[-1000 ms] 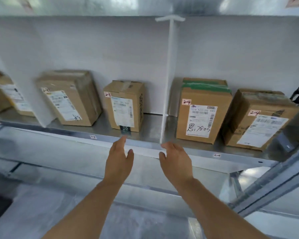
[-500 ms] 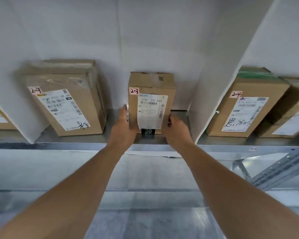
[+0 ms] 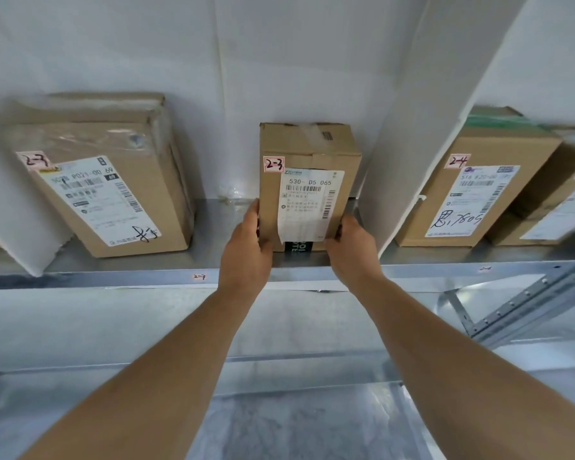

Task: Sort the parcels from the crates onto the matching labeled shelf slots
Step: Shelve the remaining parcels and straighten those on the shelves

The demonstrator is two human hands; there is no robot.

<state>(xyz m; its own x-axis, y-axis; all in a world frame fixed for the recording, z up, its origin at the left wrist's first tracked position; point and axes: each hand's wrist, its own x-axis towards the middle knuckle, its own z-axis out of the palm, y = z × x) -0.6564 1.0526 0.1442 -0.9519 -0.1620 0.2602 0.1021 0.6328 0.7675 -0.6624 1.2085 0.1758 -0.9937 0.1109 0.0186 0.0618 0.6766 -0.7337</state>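
Both of our hands reach up to the shelf. Our left hand presses against the left side of a small cardboard parcel, with the thumb at its front left edge; our right hand cups the lower right corner, fingers curled round the edge. Between them the parcel is clamped from both sides.

The parcel stands upright on the metal shelf, its base flat on the deck, in the slot just left of a white divider panel. Its long axis runs vertically, and its labelled front faces us, with a pink handwritten tag reading 2-3 at the top left corner. A small marker on the shelf's front edge is too small to read surely.

We judge this as the placing step: the parcel seems seated, and what remains is squaring it up and letting go. A second, larger parcel shares the slot well to the left, tilted. Beyond the divider sits a parcel tagged 2-4.
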